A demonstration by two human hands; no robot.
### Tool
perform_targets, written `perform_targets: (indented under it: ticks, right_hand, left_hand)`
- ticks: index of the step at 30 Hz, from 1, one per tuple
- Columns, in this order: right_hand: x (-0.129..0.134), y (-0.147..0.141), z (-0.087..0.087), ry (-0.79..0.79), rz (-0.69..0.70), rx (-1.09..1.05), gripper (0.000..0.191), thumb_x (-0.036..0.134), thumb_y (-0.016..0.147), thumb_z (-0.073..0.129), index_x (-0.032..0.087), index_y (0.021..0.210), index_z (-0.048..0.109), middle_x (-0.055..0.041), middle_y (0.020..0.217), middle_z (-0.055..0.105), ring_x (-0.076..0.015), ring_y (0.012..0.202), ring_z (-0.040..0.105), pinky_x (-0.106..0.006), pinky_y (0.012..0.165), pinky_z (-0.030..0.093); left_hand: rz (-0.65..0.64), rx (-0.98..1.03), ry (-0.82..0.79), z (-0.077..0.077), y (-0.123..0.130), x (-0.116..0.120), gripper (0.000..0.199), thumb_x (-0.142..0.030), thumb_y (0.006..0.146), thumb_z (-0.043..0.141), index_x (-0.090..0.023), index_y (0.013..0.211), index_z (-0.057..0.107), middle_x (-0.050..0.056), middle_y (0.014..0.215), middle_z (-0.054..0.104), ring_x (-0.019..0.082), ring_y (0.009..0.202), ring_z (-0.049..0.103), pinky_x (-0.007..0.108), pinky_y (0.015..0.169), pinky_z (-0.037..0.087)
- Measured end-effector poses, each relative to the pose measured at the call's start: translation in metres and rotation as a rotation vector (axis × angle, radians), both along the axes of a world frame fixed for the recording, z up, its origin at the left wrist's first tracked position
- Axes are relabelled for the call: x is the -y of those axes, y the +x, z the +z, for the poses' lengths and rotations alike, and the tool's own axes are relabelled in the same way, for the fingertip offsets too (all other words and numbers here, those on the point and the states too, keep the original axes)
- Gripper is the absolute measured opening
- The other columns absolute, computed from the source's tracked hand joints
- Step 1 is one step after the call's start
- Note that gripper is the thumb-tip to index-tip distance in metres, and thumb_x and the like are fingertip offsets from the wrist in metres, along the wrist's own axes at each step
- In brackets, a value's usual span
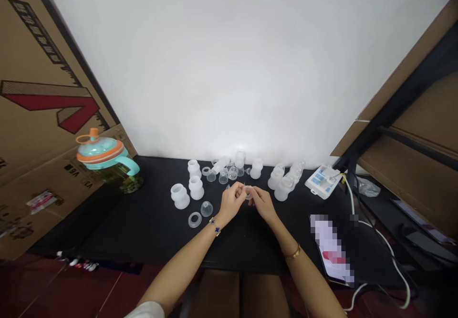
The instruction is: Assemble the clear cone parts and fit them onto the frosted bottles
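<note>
My left hand point(232, 200) and my right hand point(262, 202) meet over the black table, their fingers closed on a small clear ring point(248, 192) between them. Left of my hands stand white bottles point(180, 197), with a translucent ring point(195, 220) and a clear dome cap point(206, 209) lying in front. Beyond my fingers are several clear domes point(223, 177), a loose ring point(206, 170) and a white bottle point(256, 169). To the right, several frosted bottles with tops point(282, 189) stand grouped together.
A large teal and orange jug point(107, 160) stands at the left beside a cardboard box point(43, 117). On the right are a white power strip point(324, 181), a white cable point(384, 240) and a phone point(331, 251). A white wall point(229, 70) rises behind the table point(143, 232).
</note>
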State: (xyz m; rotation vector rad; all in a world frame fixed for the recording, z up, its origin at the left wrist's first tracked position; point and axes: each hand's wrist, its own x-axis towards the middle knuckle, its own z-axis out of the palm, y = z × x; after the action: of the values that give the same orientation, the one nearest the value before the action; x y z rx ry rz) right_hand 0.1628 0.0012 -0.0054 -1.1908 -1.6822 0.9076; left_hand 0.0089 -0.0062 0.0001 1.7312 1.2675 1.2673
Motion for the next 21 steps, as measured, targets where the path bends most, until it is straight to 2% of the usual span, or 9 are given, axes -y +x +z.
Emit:
perform_targets:
  ticks: [21]
  right_hand:
    - [-0.0005, 0.0001, -0.0005, 0.012, -0.004, 0.019, 0.05, 0.056, 0.099, 0.042, 0.02, 0.072, 0.065, 0.0005, 0.054, 0.059, -0.015, 0.054, 0.054, -0.025, 0.054, 0.04]
  left_hand:
    - [0.0, -0.011, 0.008, 0.0002, -0.0003, 0.0001, 0.027, -0.042, 0.094, 0.05, -0.02, 0.083, 0.061, -0.005, 0.056, 0.055, 0.011, 0.049, 0.048, 0.024, 0.054, 0.034]
